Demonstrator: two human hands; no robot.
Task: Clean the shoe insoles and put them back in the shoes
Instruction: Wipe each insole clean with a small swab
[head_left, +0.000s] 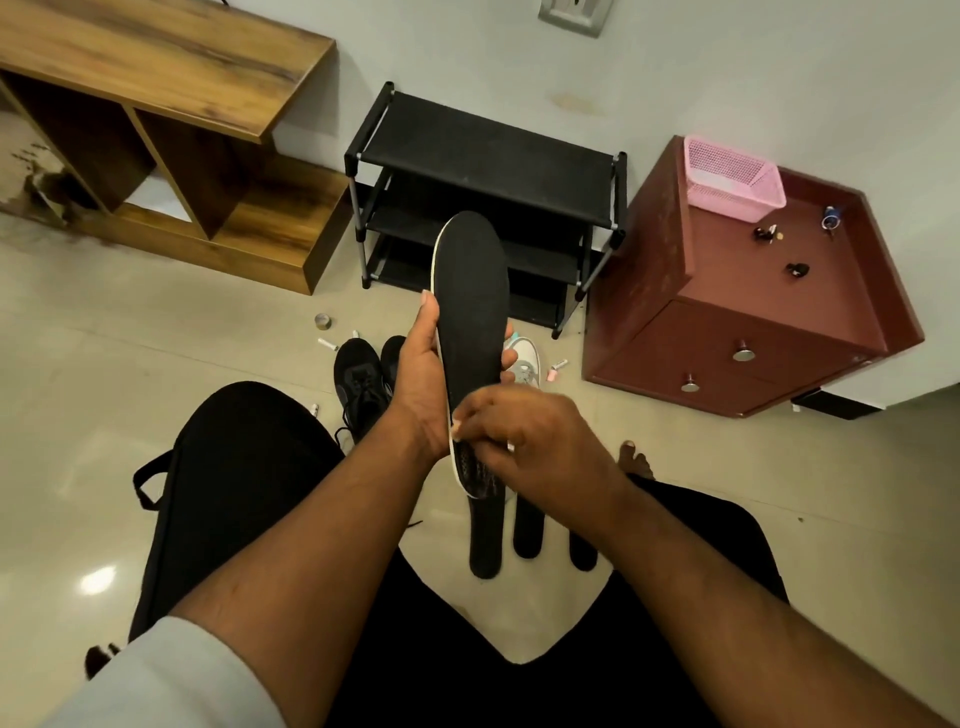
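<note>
Cleaning is underway: my left hand (421, 374) grips the long black foam insole (470, 291), right hand (524, 431) pinching its heel, black sneakers (363, 374) unfilled.

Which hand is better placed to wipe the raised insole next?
Probably the right. The left hand grips the raised insole at its middle and steadies it. The right hand is already at the heel end, fingers pinched at the edge, so it could do the wiping.

Insole (470, 291) black, white-edged — basket (733, 179) pink.
</note>
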